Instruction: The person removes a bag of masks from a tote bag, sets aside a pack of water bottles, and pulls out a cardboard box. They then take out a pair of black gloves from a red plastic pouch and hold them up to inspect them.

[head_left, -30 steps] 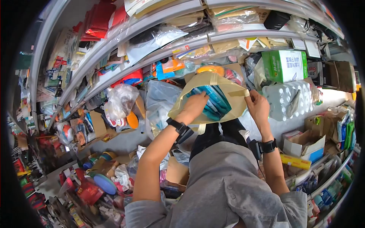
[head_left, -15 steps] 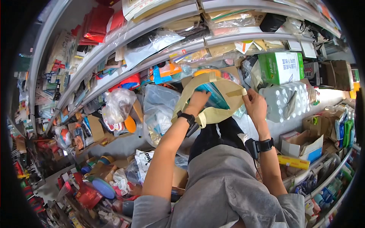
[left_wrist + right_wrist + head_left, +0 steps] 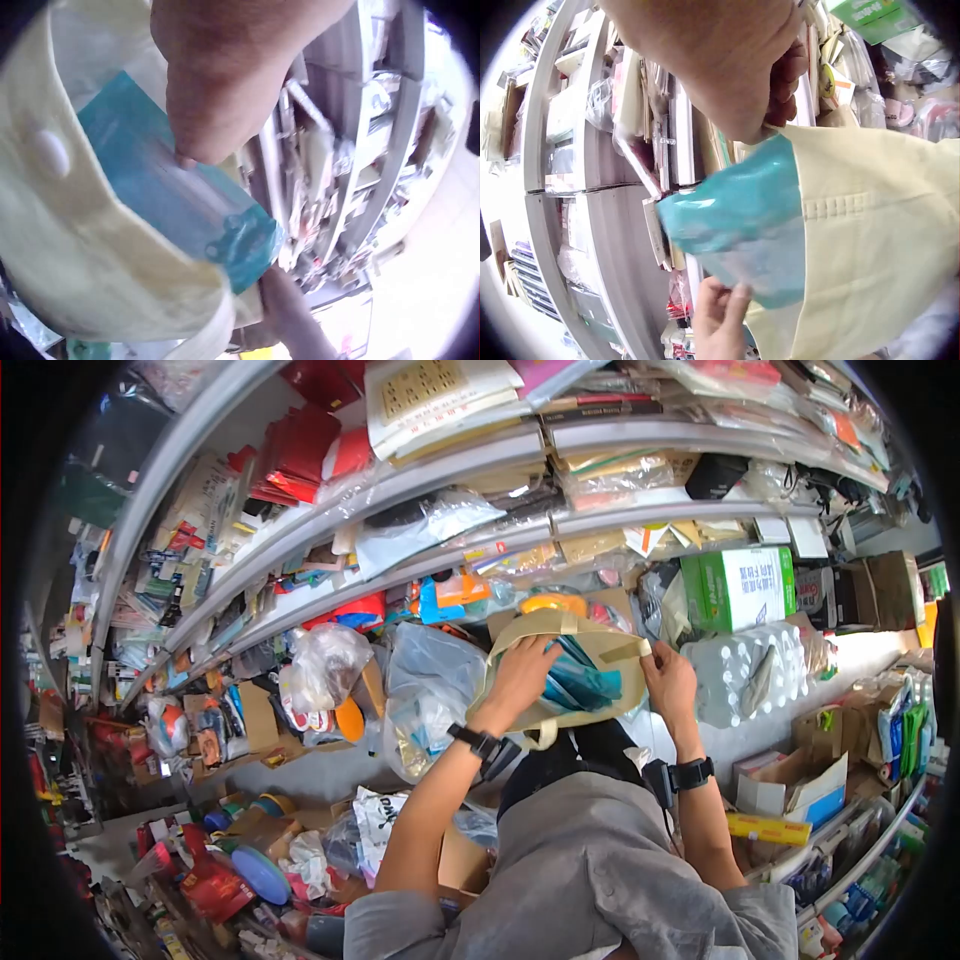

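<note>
Bag: a cream fabric tote, mouth open, between the hands.
Packets: glossy teal plastic packets inside the tote, visible at its mouth.
Right hand: pinches the tote's right rim, fingers curled.
Left hand: at the left part of the mouth, fingertips touching a packet; whether it grips cannot be told.
Hands: apart.
Adjacent: a clear-wrapped bottle pack, near the right hand.

Cluttered shop or storeroom, long metal shelves of packaged goods, stocked cardboard boxes
</note>
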Action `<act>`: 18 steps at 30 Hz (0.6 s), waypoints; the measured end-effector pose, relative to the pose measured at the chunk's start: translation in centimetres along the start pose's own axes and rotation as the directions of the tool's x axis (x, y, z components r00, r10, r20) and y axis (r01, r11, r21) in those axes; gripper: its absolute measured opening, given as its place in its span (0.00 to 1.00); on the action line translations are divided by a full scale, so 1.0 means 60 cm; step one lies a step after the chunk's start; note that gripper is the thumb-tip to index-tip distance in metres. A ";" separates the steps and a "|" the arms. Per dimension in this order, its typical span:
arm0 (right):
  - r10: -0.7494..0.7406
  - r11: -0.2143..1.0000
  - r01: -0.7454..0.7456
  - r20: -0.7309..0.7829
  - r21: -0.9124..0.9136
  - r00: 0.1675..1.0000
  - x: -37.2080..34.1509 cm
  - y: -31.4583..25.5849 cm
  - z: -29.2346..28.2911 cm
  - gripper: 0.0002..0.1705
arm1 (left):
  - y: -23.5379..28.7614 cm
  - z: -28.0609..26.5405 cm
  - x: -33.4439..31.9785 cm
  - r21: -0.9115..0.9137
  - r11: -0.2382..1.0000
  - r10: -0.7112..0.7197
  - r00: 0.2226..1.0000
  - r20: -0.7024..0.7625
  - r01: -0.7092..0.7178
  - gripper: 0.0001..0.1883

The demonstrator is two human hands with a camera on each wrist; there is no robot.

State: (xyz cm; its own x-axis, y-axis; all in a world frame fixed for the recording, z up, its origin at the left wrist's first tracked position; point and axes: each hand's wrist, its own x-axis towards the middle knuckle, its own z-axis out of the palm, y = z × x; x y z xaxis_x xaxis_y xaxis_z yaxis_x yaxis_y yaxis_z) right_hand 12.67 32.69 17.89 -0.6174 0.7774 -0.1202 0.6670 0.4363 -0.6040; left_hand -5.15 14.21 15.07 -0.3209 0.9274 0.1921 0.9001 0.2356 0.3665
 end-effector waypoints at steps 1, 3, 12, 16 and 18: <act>-0.007 1.000 0.007 -0.014 -0.001 1.000 0.003 -0.002 0.000 0.17 | 0.006 -0.025 0.003 -0.029 0.999 0.019 0.999 -0.048 -0.020 0.14; -0.017 1.000 0.017 -0.034 -0.005 0.999 0.012 0.003 0.004 0.17 | 0.023 -0.073 0.001 -0.104 0.994 0.003 0.991 -0.137 -0.018 0.12; -0.062 0.998 0.063 -0.049 0.023 0.997 0.031 0.006 0.013 0.17 | 0.024 -0.141 0.017 -0.823 0.550 -0.665 0.672 -0.327 0.144 0.10; -0.076 0.993 0.081 -0.065 0.083 0.995 0.038 0.024 0.019 0.16 | 0.025 -0.154 0.021 -0.893 0.448 -0.681 0.662 -0.313 0.039 0.08; -0.065 0.992 0.071 -0.065 0.101 0.996 0.038 0.032 0.022 0.16 | 0.021 -0.156 0.015 -0.923 0.382 -0.693 0.674 -0.257 0.040 0.08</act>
State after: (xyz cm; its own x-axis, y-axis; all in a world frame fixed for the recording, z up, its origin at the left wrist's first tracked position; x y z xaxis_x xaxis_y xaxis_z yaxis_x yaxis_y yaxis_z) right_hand 12.00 34.68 15.44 -0.6309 0.7753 -0.0298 0.5762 0.4425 -0.6872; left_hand -7.06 12.64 24.24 -0.9157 0.3867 0.1098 0.0589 -0.1413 0.9882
